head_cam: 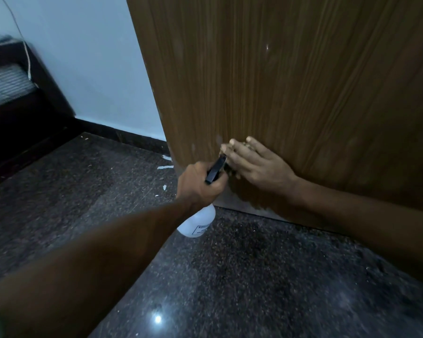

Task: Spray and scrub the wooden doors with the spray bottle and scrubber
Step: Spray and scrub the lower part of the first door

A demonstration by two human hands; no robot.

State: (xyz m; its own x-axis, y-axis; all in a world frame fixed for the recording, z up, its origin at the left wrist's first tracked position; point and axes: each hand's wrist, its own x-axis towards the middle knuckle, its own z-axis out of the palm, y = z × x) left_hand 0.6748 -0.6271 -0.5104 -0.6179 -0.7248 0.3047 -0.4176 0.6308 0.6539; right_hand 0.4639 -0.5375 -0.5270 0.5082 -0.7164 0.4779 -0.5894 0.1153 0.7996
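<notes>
Left of our hands we see a pale wall [95,69] and speckled floor [230,276]; our left hand [198,184] grips the spray bottle [198,223], nozzle toward the wooden door [279,81]. Our right hand [257,164], fingers straight, presses the scrubber [246,145] flat against the door's lower edge.

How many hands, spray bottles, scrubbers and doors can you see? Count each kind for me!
Hands: 2, left hand and right hand
Spray bottle: 1
Scrubber, mostly hidden under the right hand: 1
Wooden door: 1
Total: 5
</notes>
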